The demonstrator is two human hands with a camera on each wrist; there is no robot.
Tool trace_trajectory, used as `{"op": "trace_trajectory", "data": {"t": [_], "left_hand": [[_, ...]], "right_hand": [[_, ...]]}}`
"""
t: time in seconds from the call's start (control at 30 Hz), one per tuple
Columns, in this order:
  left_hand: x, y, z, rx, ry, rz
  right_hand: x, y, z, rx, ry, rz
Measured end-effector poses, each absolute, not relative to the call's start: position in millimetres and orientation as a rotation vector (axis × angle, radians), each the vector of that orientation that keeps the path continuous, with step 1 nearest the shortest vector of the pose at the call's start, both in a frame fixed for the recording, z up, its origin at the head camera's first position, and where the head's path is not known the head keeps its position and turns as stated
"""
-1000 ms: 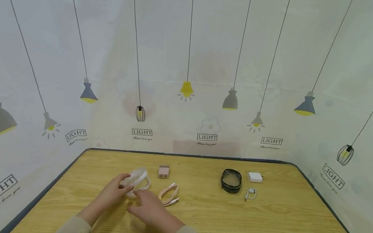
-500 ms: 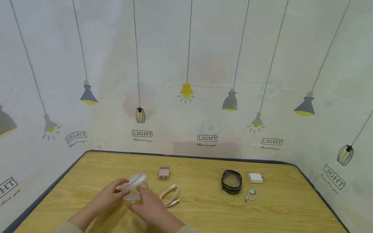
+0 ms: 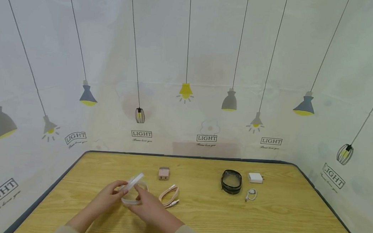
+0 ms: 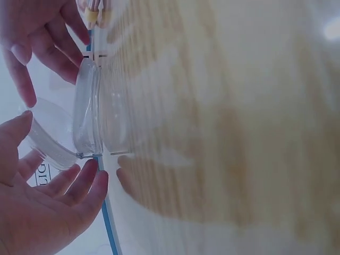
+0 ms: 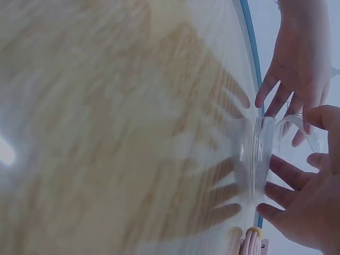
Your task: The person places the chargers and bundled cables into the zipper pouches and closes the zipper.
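Note:
Between both hands, low over the wooden table, is a round clear plastic case [image 3: 130,201] with its lid [image 3: 134,182] raised at a steep tilt. My left hand [image 3: 109,194] pinches the lid at its left edge, thumb on the near rim and fingers beside the hinge side. In the left wrist view the case body [image 4: 86,109] stands close to the tabletop. From the other side, my right hand [image 3: 150,206] holds the case, with its thumb at the lid's rim and its fingers [image 5: 287,175] against the body. Inside the body nothing shows.
A pink charger plug [image 3: 163,174] and a coiled pink cable [image 3: 169,203] lie just right of the hands. Farther right are a black-trimmed round case [image 3: 231,190], a white charger plug [image 3: 255,177] and a short white cable [image 3: 251,194]. A printed curtain [image 3: 206,107] surrounds the table.
The lid has tilted up to nearly edge-on in the head view. Both hands have shifted slightly toward the near side with the case, and the right thumb has come to the lid.

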State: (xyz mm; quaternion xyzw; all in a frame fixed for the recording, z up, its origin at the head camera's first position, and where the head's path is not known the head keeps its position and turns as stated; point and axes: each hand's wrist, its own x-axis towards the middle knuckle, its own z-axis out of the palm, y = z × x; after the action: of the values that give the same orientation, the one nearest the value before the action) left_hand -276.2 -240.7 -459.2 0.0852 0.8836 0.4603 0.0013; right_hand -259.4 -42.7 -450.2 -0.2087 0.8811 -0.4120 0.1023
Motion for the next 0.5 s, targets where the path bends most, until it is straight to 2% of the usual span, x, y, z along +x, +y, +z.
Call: {"op": "trace_trajectory", "data": {"t": [0.5], "left_hand": [[-253.9, -240.4, -446.2, 0.199, 3.011, 1.421]], "right_hand": [[-259.3, -47.7, -447.2, -0.634, 2.685, -1.103]]}}
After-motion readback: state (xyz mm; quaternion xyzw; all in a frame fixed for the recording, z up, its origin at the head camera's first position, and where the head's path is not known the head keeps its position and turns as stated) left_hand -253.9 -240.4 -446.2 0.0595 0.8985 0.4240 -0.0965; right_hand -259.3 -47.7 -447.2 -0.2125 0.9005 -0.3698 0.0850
